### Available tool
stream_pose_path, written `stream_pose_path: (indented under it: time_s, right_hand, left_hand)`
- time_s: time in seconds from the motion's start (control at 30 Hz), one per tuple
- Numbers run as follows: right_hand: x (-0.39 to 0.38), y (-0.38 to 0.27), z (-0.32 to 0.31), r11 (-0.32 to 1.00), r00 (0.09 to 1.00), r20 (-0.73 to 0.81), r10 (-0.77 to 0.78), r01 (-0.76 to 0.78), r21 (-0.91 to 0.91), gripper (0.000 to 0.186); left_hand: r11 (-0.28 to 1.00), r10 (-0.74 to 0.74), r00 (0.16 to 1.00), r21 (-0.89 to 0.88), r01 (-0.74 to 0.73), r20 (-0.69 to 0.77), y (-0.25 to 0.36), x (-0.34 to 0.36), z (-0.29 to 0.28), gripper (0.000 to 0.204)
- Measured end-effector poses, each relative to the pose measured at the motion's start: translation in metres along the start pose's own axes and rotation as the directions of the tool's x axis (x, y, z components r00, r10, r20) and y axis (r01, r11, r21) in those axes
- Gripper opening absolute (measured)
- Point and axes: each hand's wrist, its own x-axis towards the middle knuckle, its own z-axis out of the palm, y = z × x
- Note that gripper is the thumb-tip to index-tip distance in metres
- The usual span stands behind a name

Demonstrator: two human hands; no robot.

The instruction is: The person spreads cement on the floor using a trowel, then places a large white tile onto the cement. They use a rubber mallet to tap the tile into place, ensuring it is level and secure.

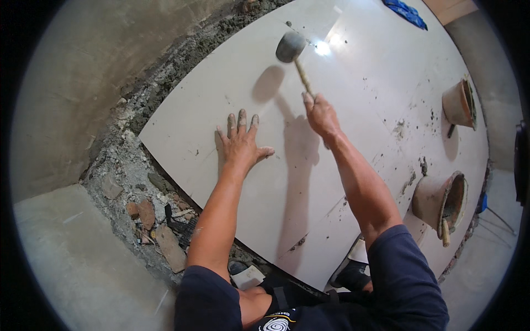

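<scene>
My right hand (322,117) is closed round the wooden handle of a rubber mallet (291,46). The mallet's dark grey head is raised above the tiles, and its shadow falls on the surface to the left of it. On a large pale floor tile (193,127) my left hand (241,142) rests with its fingers spread; mortar smears its fingertips. Crumbs of mortar dot the tiled surface, more of them toward the right.
Two mortar-stained buckets stand at the right, a far one (458,105) and a nearer one (436,201) with a handle sticking out. Rubble and wet mortar (138,182) line the tiles' left edge beside the walls. A blue bag (406,12) lies at the far right.
</scene>
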Motion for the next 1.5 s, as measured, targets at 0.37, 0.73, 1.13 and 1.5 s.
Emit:
stream_pose_path:
  time_s: [0.37,0.73,1.13,1.5]
  right_hand:
    - [-0.057,0.029,-0.015,1.0,0.99,0.138,0.003,0.0,-0.025,0.049]
    - [-0.146,0.08,-0.002,0.946,0.987,0.157,-0.033,0.082,-0.315,0.05]
    - [-0.192,0.077,-0.025,0.927,0.96,0.274,0.054,0.054,-0.372,0.05]
    - [-0.198,0.081,-0.011,0.93,0.959,0.281,0.028,0.078,-0.359,0.049]
  left_hand:
    - [0.998,-0.015,1.0,-0.061,0.016,0.008,0.002,-0.001,-0.001,0.104]
    - [0.994,0.019,1.0,-0.109,-0.016,0.023,-0.026,-0.016,0.011,0.094]
    - [0.995,-0.097,0.986,0.004,0.098,0.139,-0.061,-0.089,0.0,0.124]
    - [0.871,0.417,0.898,0.222,-0.439,0.14,-0.048,-0.161,0.043,0.099]
